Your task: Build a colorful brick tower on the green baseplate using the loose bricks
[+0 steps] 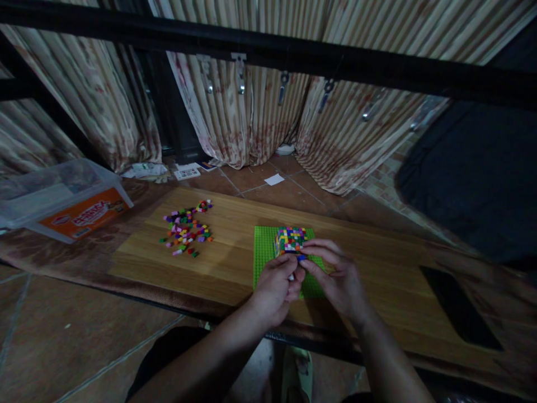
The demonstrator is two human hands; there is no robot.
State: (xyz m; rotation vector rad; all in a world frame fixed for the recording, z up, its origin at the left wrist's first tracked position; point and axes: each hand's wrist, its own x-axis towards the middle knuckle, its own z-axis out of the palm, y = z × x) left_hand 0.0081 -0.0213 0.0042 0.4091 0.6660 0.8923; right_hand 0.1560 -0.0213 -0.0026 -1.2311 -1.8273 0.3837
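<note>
A home, it seems: patterned curtains (251, 117) hang beyond the far edge of the tabletop (232, 246); a slipper (293, 354) shows on tiled floor (104, 341) below its near edge; toy bricks (184, 230) lie leftward.

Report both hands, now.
Left hand: closed, a small white piece showing among its curled fingers.
Right hand: partly curled, thumb tip at a blue brick; whether it grips cannot be told.

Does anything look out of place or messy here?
Mildly: a white paper lies alone on the tiled floor beyond the wooden board, looking dropped, and more papers lie near the curtains. The loose bricks at the board's left are scattered, perhaps deliberately. Nothing looks clearly damaged.
</note>
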